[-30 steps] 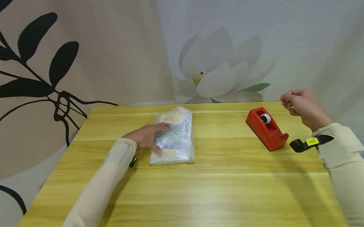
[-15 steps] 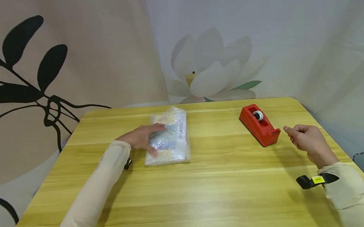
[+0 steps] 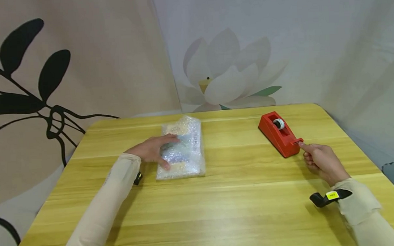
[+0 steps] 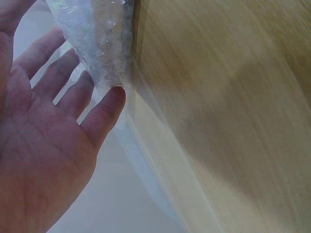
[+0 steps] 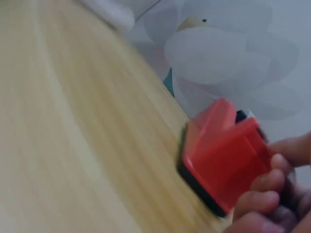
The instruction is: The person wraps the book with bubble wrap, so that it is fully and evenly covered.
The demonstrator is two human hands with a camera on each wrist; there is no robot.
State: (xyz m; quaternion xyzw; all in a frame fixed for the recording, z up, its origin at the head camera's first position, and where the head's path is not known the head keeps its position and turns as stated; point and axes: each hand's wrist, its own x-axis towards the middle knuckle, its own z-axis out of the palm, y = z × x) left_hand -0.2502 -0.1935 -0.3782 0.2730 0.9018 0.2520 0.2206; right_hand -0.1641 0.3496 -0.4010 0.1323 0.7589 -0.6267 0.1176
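Observation:
A flat package in bubble wrap (image 3: 192, 152) lies on the left half of the table, its contents blurred by the wrap. My left hand (image 3: 151, 149) rests on its left side with fingers spread; in the left wrist view the fingertips touch the bubble wrap (image 4: 109, 36). To the right stands a red tape dispenser (image 3: 275, 134) with a small roll of tape (image 3: 279, 124) in it. My right hand (image 3: 323, 163) has curled fingers, with thumb and forefinger pinching at the dispenser's front lip. In the right wrist view, the hand (image 5: 262, 208) partly covers that lip; any tape film there cannot be made out.
The wooden table (image 3: 226, 205) reaches back to a hanging cloth (image 3: 133, 60) printed with leaves and a flower. Black camera mounts are strapped at both wrists, the right mount (image 3: 330, 197) near the tabletop.
My right hand has come down from the table's back right and moved left to the dispenser's front lip. My left hand stays on the package. The head view has shifted slightly.

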